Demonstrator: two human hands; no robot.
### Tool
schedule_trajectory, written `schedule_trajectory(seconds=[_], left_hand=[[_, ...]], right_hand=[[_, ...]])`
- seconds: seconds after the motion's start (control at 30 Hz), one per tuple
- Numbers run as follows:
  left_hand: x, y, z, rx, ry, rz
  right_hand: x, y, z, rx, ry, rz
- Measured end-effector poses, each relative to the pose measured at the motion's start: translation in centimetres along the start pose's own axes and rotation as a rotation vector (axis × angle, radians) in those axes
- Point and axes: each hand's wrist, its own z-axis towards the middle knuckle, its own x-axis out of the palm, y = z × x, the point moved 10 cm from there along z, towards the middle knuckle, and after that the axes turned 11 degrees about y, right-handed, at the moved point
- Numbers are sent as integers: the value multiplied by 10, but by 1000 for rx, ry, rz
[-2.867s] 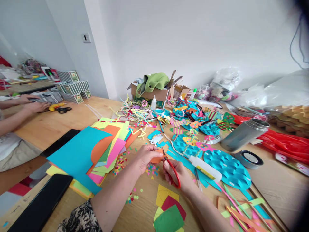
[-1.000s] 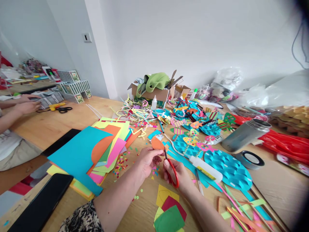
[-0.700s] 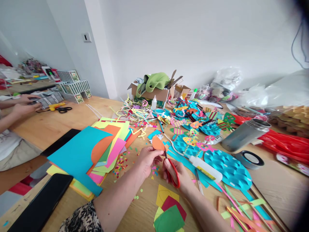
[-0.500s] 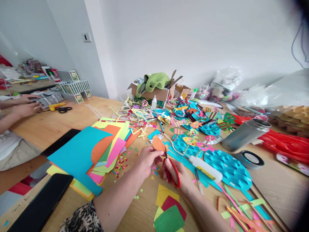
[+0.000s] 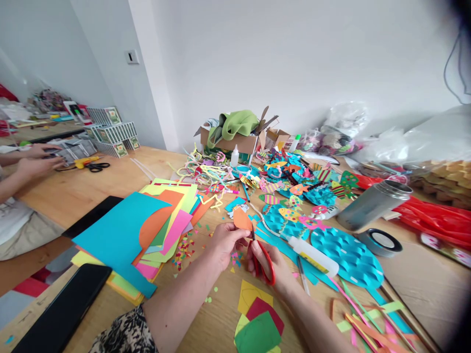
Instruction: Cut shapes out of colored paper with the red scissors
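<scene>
Between the fingertips of my left hand (image 5: 225, 241) is a piece of orange paper (image 5: 242, 218), pinched at its lower edge. My right hand (image 5: 272, 267) is closed round the red handles of a pair of scissors (image 5: 271, 270). The dark blades lie against the right edge of the orange paper and look nearly closed. Below my hands, yellow, red and green paper pieces (image 5: 257, 332) overlap on the table; a pencil outline shows on the yellow one. Small paper scraps (image 5: 183, 251) lie scattered left of my hands.
Left is a stack of coloured paper (image 5: 119, 228) beside a black phone (image 5: 64, 309). A glue bottle (image 5: 314, 257), blue paper discs (image 5: 347, 257), a tape roll (image 5: 380, 242) and a metal flask (image 5: 375, 203) stand or lie right. Another person's hands (image 5: 39, 159) work at far left.
My hands, the scissors and the orange paper stay almost in place. At far left, the other person's hands have shifted slightly.
</scene>
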Motion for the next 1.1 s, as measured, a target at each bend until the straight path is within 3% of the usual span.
schedule_trajectory(seconds=[1.1], left_hand=[[-7, 0, -1, -19, -61, 92]], right_hand=[[-2, -4, 1, -8, 4, -36]])
